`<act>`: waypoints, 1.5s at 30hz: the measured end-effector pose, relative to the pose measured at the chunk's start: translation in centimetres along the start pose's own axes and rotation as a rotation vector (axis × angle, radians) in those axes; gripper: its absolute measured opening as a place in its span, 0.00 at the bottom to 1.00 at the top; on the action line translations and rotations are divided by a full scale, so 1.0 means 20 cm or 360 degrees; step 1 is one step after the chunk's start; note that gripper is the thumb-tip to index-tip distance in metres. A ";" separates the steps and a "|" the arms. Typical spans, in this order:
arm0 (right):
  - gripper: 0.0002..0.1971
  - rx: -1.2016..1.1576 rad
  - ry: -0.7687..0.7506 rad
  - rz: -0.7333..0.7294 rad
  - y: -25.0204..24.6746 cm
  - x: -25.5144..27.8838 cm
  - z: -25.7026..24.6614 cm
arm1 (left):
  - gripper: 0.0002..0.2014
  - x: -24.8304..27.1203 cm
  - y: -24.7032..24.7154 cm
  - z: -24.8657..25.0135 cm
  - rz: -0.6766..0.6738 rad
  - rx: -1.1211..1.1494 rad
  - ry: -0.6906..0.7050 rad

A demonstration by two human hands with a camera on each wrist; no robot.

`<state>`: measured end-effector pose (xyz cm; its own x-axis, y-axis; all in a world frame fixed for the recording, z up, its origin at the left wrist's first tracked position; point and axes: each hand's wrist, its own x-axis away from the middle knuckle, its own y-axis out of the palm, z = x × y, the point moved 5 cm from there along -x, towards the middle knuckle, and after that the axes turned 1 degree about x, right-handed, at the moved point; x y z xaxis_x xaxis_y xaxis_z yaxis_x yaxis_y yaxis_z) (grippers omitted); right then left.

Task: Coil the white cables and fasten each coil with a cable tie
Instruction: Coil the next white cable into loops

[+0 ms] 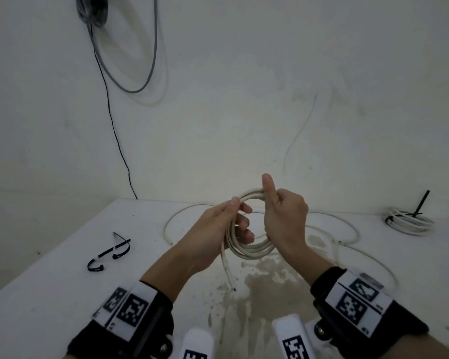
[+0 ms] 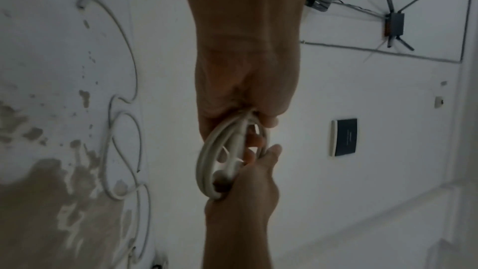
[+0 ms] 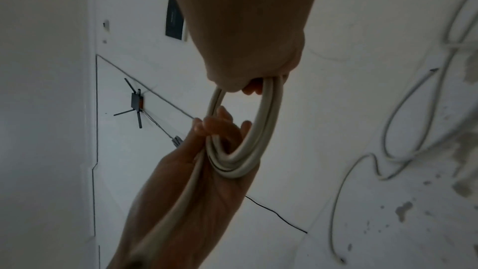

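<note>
A white cable coil [image 1: 252,248] of several loops is held above the white table [image 1: 62,255] between both hands. My left hand [image 1: 218,229] grips the coil's left side, fingers curled through the loops. My right hand [image 1: 285,216] grips the right side, thumb pointing up. The cable's free end [image 1: 227,270] hangs down from my left hand. In the left wrist view the coil [image 2: 207,163] runs from my left hand [image 2: 245,99] to the right hand [image 2: 253,181]. The right wrist view shows the coil [image 3: 264,130] under my right hand [image 3: 253,58]. Black cable ties [image 1: 109,253] lie on the table at left.
A finished white coil [image 1: 410,221] bound with a black tie lies at the table's far right. Loose white cable [image 1: 347,229] snakes over the table behind my hands. A brown stain [image 1: 265,283] marks the tabletop. Grey and black cables [image 1: 114,112] hang on the wall.
</note>
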<state>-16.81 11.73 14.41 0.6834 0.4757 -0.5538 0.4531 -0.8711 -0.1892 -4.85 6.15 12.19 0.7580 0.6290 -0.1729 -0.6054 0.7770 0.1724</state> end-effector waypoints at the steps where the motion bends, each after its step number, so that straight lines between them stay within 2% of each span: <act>1: 0.31 -0.0115 0.0067 -0.0069 0.01 0.00 0.01 | 0.17 -0.01 -0.01 0.01 0.0006 0.0022 -0.0020; 4: 0.27 -0.0505 0.0307 -0.0383 0.04 0.02 0.03 | 0.16 -0.01 -0.02 0.03 0.0087 0.0228 -0.0012; 7: 0.21 -0.0781 0.0390 -0.0581 0.07 0.07 0.00 | 0.17 -0.01 -0.05 0.04 0.0395 0.0389 0.0102; 9: 0.28 -0.0930 0.0458 -0.0772 0.09 0.13 0.01 | 0.22 -0.01 -0.08 0.04 0.0608 0.0554 0.0156; 11: 0.40 -0.0699 0.0382 -0.1075 0.11 0.22 0.03 | 0.25 -0.01 -0.12 0.05 0.0759 0.0727 0.0193; 12: 0.42 -0.0585 0.0343 -0.1230 0.13 0.27 0.03 | 0.25 -0.01 -0.13 0.05 0.0805 0.0768 0.0211; 13: 0.38 -0.0539 0.0331 -0.1324 0.13 0.30 0.03 | 0.25 -0.01 -0.14 0.05 0.0825 0.0777 0.0227; 14: 0.29 -0.0550 0.0343 -0.1342 0.14 0.32 0.03 | 0.25 -0.01 -0.15 0.05 0.0821 0.0766 0.0243; 16: 0.12 -0.0624 0.0336 -0.1231 0.13 0.30 0.02 | 0.25 -0.01 -0.15 0.05 0.0760 0.0732 0.0264; 17: 0.06 -0.0658 0.0339 -0.1177 0.12 0.29 0.02 | 0.25 -0.01 -0.15 0.06 0.0712 0.0713 0.0268; 20: 0.02 -0.0717 0.0377 -0.1125 0.10 0.27 0.02 | 0.24 -0.01 -0.13 0.07 0.0534 0.0682 0.0260; 23: 0.06 -0.0800 0.0419 -0.1132 0.10 0.28 0.03 | 0.24 -0.01 -0.11 0.08 0.0388 0.0755 0.0222; 26: 0.06 -0.0804 0.0429 -0.1178 0.12 0.30 0.04 | 0.25 0.00 -0.09 0.08 0.0314 0.0780 0.0191; 29: 0.09 -0.0819 0.0508 -0.1079 0.12 0.32 0.06 | 0.26 0.01 -0.07 0.07 0.0243 0.0796 0.0223; 31: 0.12 -0.0853 0.0544 -0.1019 0.11 0.31 0.06 | 0.26 0.02 -0.06 0.06 0.0225 0.0878 0.0270; 35: 0.18 -0.0734 0.0530 -0.1069 0.11 0.32 0.06 | 0.28 0.03 -0.05 0.05 0.0288 0.0948 0.0319; 37: 0.18 -0.0539 0.0517 -0.1120 0.12 0.34 0.08 | 0.28 0.03 -0.05 0.06 0.0335 0.0817 0.0294; 39: 0.19 -0.0337 0.0441 -0.1149 0.11 0.31 0.09 | 0.28 0.02 -0.06 0.06 0.0434 0.0434 0.0280; 42: 0.48 -0.0306 0.0305 -0.0935 0.05 0.20 0.09 | 0.30 0.02 -0.07 0.05 0.0437 -0.0120 0.0214; 43: 0.52 -0.0354 0.0185 -0.0867 0.03 0.16 0.06 | 0.30 0.02 -0.07 0.04 0.0391 -0.0179 0.0145; 44: 0.49 -0.0369 0.0013 -0.0846 0.02 0.14 0.02 | 0.30 0.02 -0.06 0.04 0.0337 -0.0179 0.0062; 45: 0.42 -0.0331 -0.0144 -0.0838 0.02 0.14 0.00 | 0.30 0.02 -0.05 0.04 0.0267 -0.0157 -0.0022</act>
<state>-14.74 12.76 12.83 0.2873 0.8187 -0.4972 0.8286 -0.4729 -0.2998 -3.65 5.58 12.69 0.6474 0.7498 -0.1364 -0.7437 0.6607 0.1019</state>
